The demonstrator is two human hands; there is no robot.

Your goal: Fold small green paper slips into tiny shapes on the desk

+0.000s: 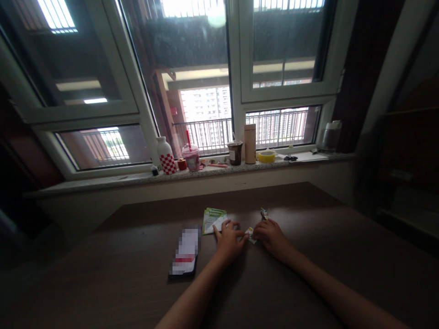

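Observation:
Between my two hands on the dark table is a small crumpled white-and-yellow wrapper (251,235). The thumb and index finger of my left hand (229,241) pinch its left edge, while the other fingers spread over the green-and-white printed cards (210,221). From the right, my right hand (272,238) has its curled fingertips closed on the wrapper's other side. Just beyond those knuckles lies a second small shiny wrapper (264,213). A phone (185,251) with a blurred screen rests left of my left hand. Fine detail of the wrapper is too small to read.
The brown table (137,237) reaches toward a stone windowsill (137,181). On the sill stand a red-checked white bottle (167,157), a pink drink cup (191,158), a dark cup (235,153), a tan flask (250,144), yellow tape (266,157) and black scissors (291,158).

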